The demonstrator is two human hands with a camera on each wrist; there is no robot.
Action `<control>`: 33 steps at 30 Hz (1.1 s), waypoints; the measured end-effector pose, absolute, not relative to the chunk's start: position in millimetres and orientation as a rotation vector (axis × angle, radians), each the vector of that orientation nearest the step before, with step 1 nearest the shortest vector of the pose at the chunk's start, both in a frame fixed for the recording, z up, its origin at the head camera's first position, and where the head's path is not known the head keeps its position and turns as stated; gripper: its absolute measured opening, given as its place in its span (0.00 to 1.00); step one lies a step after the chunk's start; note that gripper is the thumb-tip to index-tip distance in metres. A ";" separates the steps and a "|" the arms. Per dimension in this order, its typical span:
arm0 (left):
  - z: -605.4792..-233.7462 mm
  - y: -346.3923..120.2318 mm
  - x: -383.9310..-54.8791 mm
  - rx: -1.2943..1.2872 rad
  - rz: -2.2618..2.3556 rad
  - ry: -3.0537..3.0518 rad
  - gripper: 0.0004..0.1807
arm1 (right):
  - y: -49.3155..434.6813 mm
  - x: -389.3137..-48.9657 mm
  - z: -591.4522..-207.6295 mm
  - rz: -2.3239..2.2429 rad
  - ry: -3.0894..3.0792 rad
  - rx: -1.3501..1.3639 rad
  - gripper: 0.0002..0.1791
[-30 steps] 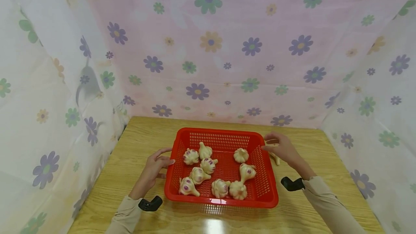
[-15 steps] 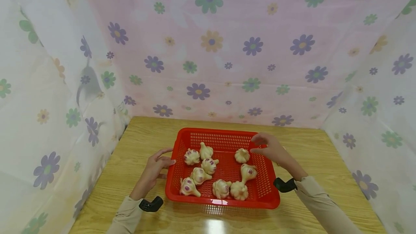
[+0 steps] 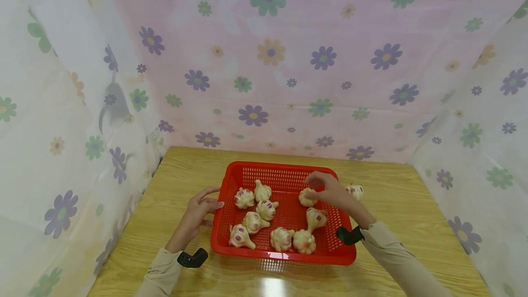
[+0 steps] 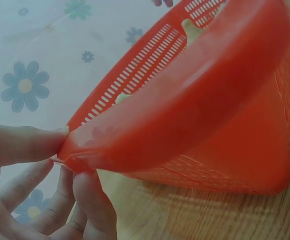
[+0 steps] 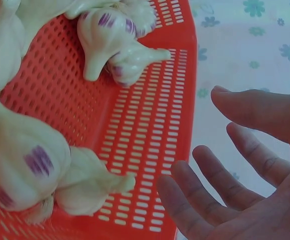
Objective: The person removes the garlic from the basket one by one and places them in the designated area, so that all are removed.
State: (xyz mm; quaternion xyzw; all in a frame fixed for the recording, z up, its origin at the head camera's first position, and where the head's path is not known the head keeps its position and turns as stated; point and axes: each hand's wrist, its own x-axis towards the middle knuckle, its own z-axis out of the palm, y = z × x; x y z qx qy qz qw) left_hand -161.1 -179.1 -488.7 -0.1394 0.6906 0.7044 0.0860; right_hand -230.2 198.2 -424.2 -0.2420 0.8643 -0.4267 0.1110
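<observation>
A red plastic basket (image 3: 284, 256) with slotted walls sits on the table, holding several cream-coloured garlic bulbs with purple streaks. My left hand (image 3: 197, 212) grips its left rim; in the left wrist view the thumb (image 4: 27, 144) lies on top of the rim and fingers are below it. My right hand (image 3: 330, 192) hovers over the basket's right side, fingers spread and nothing in it. Nearest to it is a garlic bulb (image 3: 306, 197), partly overlapped by the fingertips in the head view. The right wrist view shows the spread fingers (image 5: 212, 167) beside the basket wall.
Another garlic bulb (image 3: 355, 191) lies outside the basket to the right, partly hidden by the right hand's wrist. The wooden table (image 3: 198, 164) is enclosed by flowered cloth (image 3: 284, 95) at the back and both sides.
My right hand has moved left from beside the basket's right rim to over the inside, uncovering the bulb outside. My left hand has kept its grip on the rim.
</observation>
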 end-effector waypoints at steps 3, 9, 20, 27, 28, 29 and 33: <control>-488.7 -179.4 -161.4 -0.413 2.097 2.060 0.26 | 193.2 -231.3 -427.0 -1.273 2.495 -0.703 0.17; -488.2 -179.7 -160.9 -0.406 2.106 2.051 0.26 | 182.0 -231.1 -430.5 -1.265 2.485 -0.784 0.14; -488.1 -180.4 -160.4 -0.407 2.120 2.046 0.26 | 154.4 -229.9 -437.6 -1.193 2.417 -0.823 0.14; -486.8 -180.2 -159.8 -0.400 2.124 2.036 0.26 | 137.1 -232.8 -447.8 -1.156 2.349 -0.814 0.17; -486.6 -180.1 -159.8 -0.396 2.128 2.031 0.26 | 134.9 -232.5 -448.4 -1.151 2.337 -0.822 0.18; -486.3 -179.8 -159.8 -0.397 2.127 2.030 0.26 | 132.6 -232.8 -449.6 -1.144 2.328 -0.826 0.18; -486.5 -178.8 -160.6 -0.413 2.119 2.037 0.26 | 124.4 -234.3 -455.2 -1.109 2.295 -0.864 0.20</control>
